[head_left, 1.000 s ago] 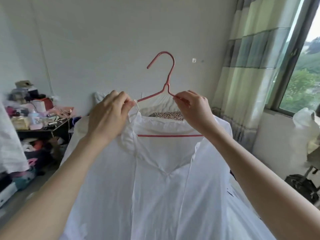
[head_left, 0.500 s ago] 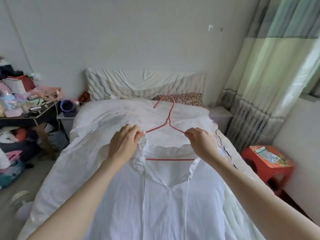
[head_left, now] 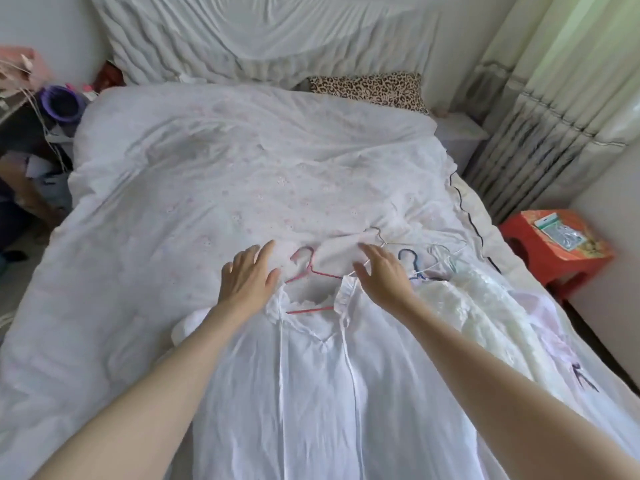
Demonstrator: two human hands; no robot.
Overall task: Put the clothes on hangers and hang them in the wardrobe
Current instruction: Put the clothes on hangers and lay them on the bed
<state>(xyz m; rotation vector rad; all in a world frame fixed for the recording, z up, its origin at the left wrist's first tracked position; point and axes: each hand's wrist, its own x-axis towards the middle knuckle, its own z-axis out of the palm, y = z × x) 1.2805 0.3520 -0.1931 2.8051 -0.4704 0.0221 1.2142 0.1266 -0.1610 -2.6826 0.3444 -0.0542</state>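
white dress [head_left: 311,393] lying flat on the bed [head_left: 173,188], lower centre of the frame, collar toward the headboard. red hanger [head_left: 313,268] inside the collar, hook up on the quilt, lower bar showing in the neck opening. left hand [head_left: 247,278] at centre, just left of the hook, fingers [head_left: 266,249] straight and spread, holding nothing; contact with the collar or quilt not clear. right hand [head_left: 382,273] just right of the red hanger, fingers [head_left: 365,247] also straight and loosely spread, gripping nothing, lying over a fold of white cloth [head_left: 341,252] and a thin pale hanger wire. to the right of this hand, blue hanger [head_left: 410,263] and a clear hanger [head_left: 446,258], hooks near each other. below them a cream lace garment [head_left: 485,313], and beside it, toward the right edge of the bed, a pale pink garment [head_left: 550,327]. leopard pillow [head_left: 370,88] at upper centre right, against the draped headboard [head_left: 263,32]. red stool [head_left: 554,247] at right of the frame, beside the bed, with a small packet [head_left: 561,233] on top. striped curtain [head_left: 561,98] in the upper right. purple tub [head_left: 64,105] at upper left, near a cluttered dark worktop [head_left: 17,129].
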